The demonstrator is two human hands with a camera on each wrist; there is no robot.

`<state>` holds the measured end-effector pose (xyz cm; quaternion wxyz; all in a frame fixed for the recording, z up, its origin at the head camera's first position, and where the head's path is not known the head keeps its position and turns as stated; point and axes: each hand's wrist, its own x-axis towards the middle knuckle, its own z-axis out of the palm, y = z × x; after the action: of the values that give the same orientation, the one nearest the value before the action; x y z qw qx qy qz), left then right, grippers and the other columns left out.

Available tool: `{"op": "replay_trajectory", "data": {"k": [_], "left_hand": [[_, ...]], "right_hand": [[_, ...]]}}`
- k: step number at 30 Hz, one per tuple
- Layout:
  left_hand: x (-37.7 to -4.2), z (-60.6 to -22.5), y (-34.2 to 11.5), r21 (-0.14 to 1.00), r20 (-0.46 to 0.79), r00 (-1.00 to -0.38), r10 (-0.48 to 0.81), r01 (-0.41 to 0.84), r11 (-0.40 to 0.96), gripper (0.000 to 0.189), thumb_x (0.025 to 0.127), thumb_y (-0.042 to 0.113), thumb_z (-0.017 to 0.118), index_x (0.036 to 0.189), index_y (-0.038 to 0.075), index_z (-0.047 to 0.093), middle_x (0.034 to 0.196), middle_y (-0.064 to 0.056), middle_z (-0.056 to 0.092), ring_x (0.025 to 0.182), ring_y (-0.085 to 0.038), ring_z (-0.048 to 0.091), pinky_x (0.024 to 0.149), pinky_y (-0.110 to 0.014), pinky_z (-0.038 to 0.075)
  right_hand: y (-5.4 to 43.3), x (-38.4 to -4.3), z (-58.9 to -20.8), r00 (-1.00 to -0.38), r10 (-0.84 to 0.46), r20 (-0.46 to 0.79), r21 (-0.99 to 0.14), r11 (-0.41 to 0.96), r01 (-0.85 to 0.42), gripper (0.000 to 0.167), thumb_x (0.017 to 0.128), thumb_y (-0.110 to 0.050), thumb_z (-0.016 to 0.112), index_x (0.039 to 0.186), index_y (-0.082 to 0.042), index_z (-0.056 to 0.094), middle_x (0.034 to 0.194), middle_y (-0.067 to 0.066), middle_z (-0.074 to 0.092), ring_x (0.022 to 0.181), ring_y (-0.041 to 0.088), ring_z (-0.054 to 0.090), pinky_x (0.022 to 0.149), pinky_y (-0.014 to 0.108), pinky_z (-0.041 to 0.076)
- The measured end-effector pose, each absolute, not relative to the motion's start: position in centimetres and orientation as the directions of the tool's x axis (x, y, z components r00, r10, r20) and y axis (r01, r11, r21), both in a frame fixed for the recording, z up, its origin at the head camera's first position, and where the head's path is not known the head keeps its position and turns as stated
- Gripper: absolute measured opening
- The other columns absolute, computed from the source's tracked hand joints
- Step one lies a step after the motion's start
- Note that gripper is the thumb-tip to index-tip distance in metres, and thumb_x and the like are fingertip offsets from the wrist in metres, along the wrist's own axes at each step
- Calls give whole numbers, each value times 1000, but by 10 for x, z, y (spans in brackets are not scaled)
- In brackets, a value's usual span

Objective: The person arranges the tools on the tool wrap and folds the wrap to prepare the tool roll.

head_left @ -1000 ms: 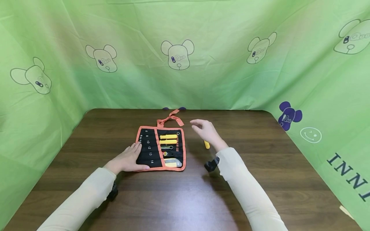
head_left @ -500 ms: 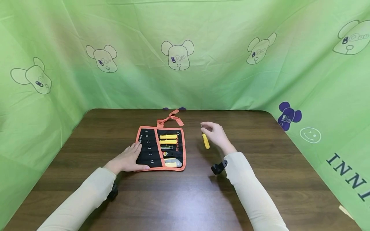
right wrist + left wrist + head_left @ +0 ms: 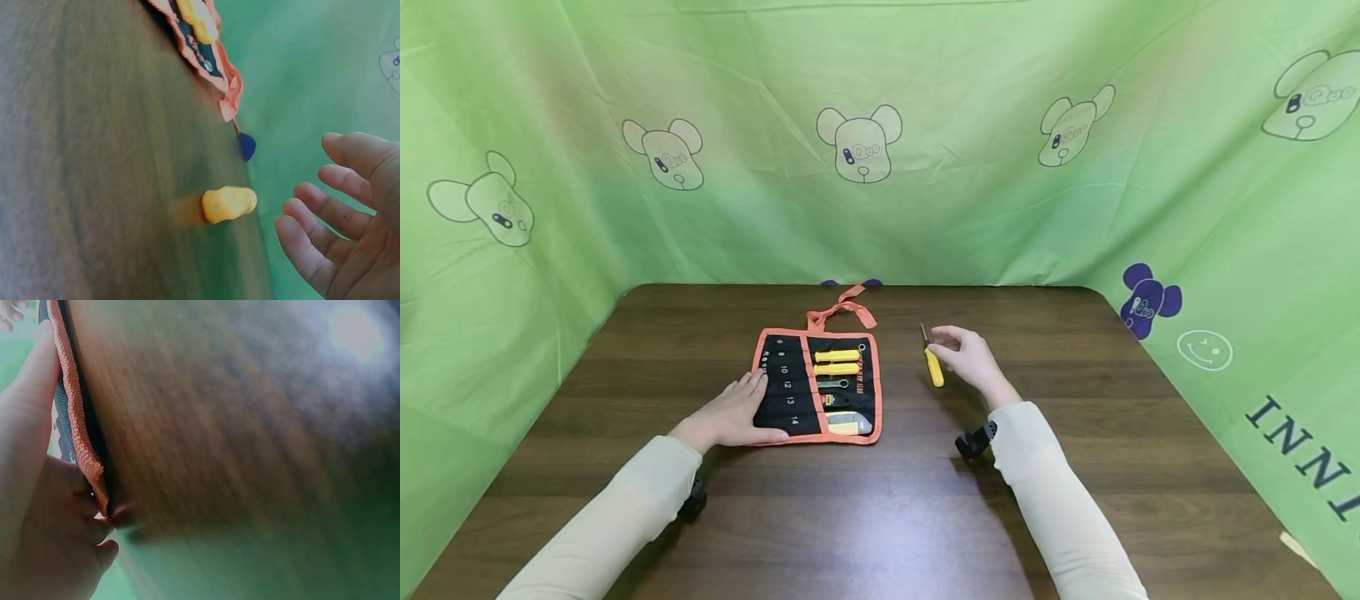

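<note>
A black tool roll with orange edging lies unrolled on the table. My left hand rests on its near left corner, fingers and thumb extended; in the left wrist view the thumb lies along the orange border. Pockets on the right hold two yellow handles, a wrench and a utility knife. Right of the roll lies a yellow-handled screwdriver, its shaft pointing away from me. My right hand hovers beside it with loosely bent fingers, holding nothing; the right wrist view shows them apart from the yellow handle.
Orange tie straps trail from the roll's far edge. Dark wooden tabletop surrounds the roll and screwdriver. A green printed cloth hangs behind the table and along both sides.
My right hand has moved right and slightly toward me, uncovering the screwdriver's handle and shaft. The left hand and tool roll have stayed still.
</note>
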<state>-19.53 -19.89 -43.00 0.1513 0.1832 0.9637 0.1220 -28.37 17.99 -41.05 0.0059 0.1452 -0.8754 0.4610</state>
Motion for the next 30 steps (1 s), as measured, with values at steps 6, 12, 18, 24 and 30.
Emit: {"op": "replay_trajectory", "data": {"k": [6, 12, 18, 24, 30], "left_hand": [[-195, -430, -198, 284, -244, -887, 392, 321, 904, 108, 77, 69, 51, 142, -10, 16, 148, -26, 12, 135, -38, 10, 107, -49, 14], [-194, -429, -198, 289, -244, -888, 390, 318, 903, 108, 78, 69, 51, 142, -10, 16, 148, -27, 11, 135, -38, 10, 106, -50, 14], [-194, -429, -198, 293, -249, -888, 387, 311, 904, 108, 78, 69, 51, 143, -9, 15, 148, -26, 11, 136, -38, 10, 107, -50, 14], [-194, -429, -198, 292, -252, -888, 386, 311, 905, 107, 78, 68, 52, 143, -9, 15, 148, -26, 11, 136, -38, 10, 107, -50, 14], [-194, -428, -198, 293, -252, -887, 387, 311, 904, 107, 78, 68, 52, 142, -10, 15, 148, -27, 11, 135, -38, 10, 107, -50, 14]], "right_hand": [[185, -284, -418, -968, -234, 92, -809, 550, -210, 40, 89, -14, 62, 122, 7, 53, 105, 20, 61, 91, 29, 59, 63, 32, 52], [185, -285, -423, -972, -227, 56, -809, 560, -177, 40, 88, -16, 64, 121, 5, 54, 106, 20, 61, 92, 29, 59, 62, 31, 52], [184, -285, -428, -974, -226, 30, -802, 576, -158, 42, 87, -15, 65, 121, 7, 54, 105, 21, 61, 84, 25, 60, 59, 31, 52], [182, -286, -432, -979, -205, -11, -783, 610, -119, 44, 86, -15, 66, 121, 7, 53, 108, 24, 59, 83, 27, 60, 56, 30, 52], [181, -287, -434, -978, -210, -14, -762, 636, -125, 42, 83, -13, 68, 117, 8, 55, 101, 20, 60, 77, 23, 59, 54, 29, 50]]}}
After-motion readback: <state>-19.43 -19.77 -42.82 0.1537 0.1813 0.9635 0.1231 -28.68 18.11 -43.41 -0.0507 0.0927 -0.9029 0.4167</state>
